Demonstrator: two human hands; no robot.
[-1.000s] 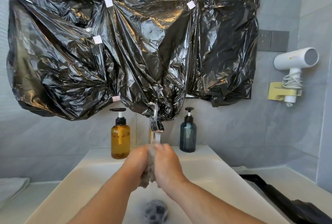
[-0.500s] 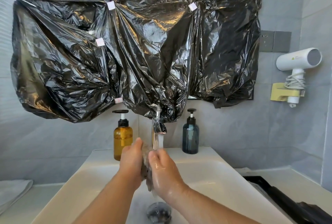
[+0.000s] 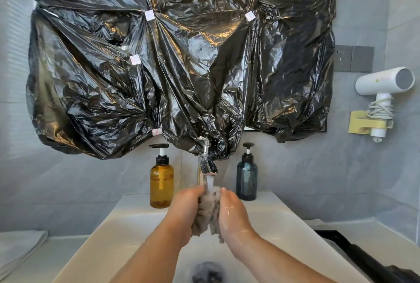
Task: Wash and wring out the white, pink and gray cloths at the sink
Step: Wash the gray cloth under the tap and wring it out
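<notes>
A wet gray cloth (image 3: 208,212) is bunched between my two hands above the white sink (image 3: 118,226). My left hand (image 3: 185,205) grips its left side and my right hand (image 3: 234,210) grips its right side. Water runs from the chrome faucet (image 3: 206,164) straight onto the top of the cloth. The cloth's lower ends hang down between my wrists. A folded white cloth (image 3: 18,248) lies on the counter at the far left. No pink cloth is in view.
An amber pump bottle (image 3: 161,180) stands left of the faucet and a dark blue one (image 3: 247,179) right of it. Black plastic (image 3: 181,60) covers the mirror. A hair dryer (image 3: 384,82) hangs on the right wall. A dark object (image 3: 363,260) lies on the right counter. The drain (image 3: 208,272) sits below my hands.
My hands have spread apart slightly, showing more of the gray cloth between them, and rubbed it under the running water. The camera view has shifted a little.
</notes>
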